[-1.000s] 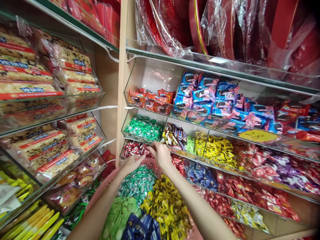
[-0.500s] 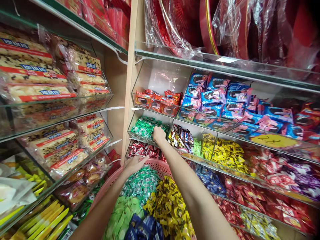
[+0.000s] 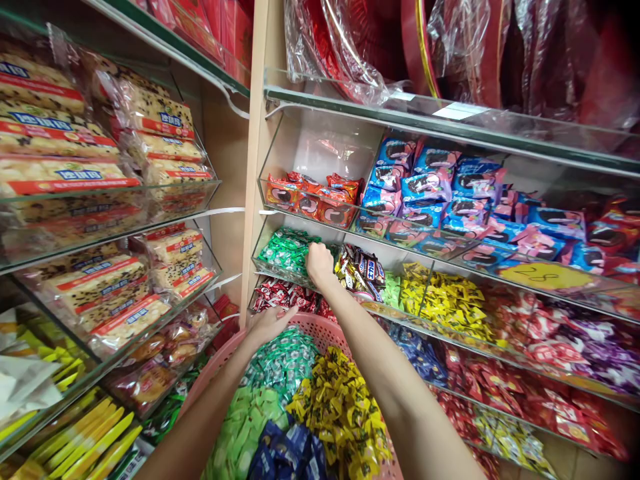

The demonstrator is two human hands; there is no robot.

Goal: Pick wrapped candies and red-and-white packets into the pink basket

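My right hand (image 3: 321, 265) is closed at the right side of the bin of green-wrapped candies (image 3: 287, 250); whatever its fingers hold is hidden. Below and to the left, my left hand (image 3: 270, 323) is held over the far rim of a pink perforated basket (image 3: 325, 329), its fingers stretched out and holding nothing. Inside the basket lie teal-green candies (image 3: 283, 360), light green packets (image 3: 245, 427), yellow packets (image 3: 340, 407) and dark blue packets (image 3: 287, 453). Dark-wrapped bars (image 3: 367, 270) lie just right of my right hand.
Glass-fronted shelves hold blue cookie packs (image 3: 427, 187), orange packs (image 3: 315, 197), yellow candies (image 3: 445, 300) and red candies (image 3: 287, 297). Wrapped pastries (image 3: 65, 175) fill the left shelves. A yellow price tag (image 3: 543, 273) is at the right. Red plastic-wrapped items (image 3: 465, 53) stand above.
My right hand has shifted slightly upward at the green candy bin and looks more tightly closed. The view has moved a little; my left hand stays near the basket rim.
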